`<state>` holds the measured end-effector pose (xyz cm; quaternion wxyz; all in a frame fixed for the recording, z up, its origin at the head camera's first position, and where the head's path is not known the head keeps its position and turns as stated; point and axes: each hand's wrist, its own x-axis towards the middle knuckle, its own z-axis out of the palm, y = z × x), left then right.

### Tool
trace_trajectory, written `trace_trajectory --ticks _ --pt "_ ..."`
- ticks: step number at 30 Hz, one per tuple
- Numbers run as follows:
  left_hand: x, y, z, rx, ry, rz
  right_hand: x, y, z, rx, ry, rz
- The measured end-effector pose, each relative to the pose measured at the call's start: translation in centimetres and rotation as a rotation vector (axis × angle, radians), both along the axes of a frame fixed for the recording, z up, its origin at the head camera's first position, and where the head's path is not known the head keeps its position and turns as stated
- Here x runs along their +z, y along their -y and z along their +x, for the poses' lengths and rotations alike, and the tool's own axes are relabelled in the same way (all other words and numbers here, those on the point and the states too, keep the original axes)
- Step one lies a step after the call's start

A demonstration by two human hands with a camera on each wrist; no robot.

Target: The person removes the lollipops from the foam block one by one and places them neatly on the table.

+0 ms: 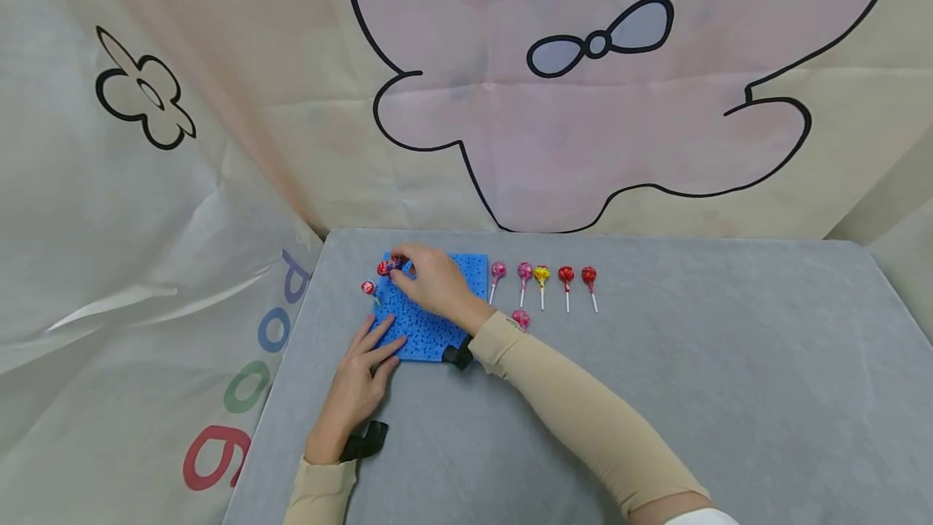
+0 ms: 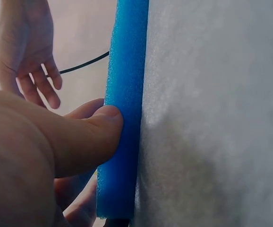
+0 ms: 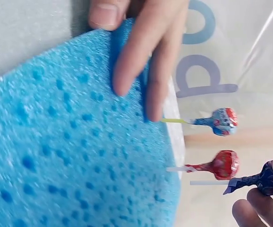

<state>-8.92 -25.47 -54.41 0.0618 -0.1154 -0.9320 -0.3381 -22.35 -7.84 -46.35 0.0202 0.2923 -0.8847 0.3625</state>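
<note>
A blue foam sponge [image 1: 437,310] lies flat on the grey table [image 1: 656,395]. My left hand [image 1: 381,348] rests straight fingers [image 3: 141,56] on its near left corner, and the thumb [image 2: 101,127] presses its edge [image 2: 124,94]. My right hand [image 1: 403,267] pinches a dark blue-wrapped lollipop [image 3: 264,179] over the sponge's far left corner. Two lollipops stand stuck in the sponge beside it: a red one [image 3: 223,164] and a red-and-blue one [image 3: 224,121].
Several loose lollipops lie in a row [image 1: 543,275] on the table right of the sponge, and one pink lollipop [image 1: 521,318] lies nearer, by my right sleeve. A printed cloth backdrop [image 1: 583,120] hangs behind and left of the table.
</note>
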Motion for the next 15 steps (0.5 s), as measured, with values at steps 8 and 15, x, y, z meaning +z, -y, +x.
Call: trace_trajectory --ticks 8,15 --pt "0.0 -0.1 0.0 -0.001 -0.017 -0.004 0.7 -1.3 0.0 0.002 -0.062 -0.023" --pt "-0.1 -0.2 -0.1 0.010 -0.013 -0.015 1.1 -3.8 0.0 -0.029 -0.102 -0.024"
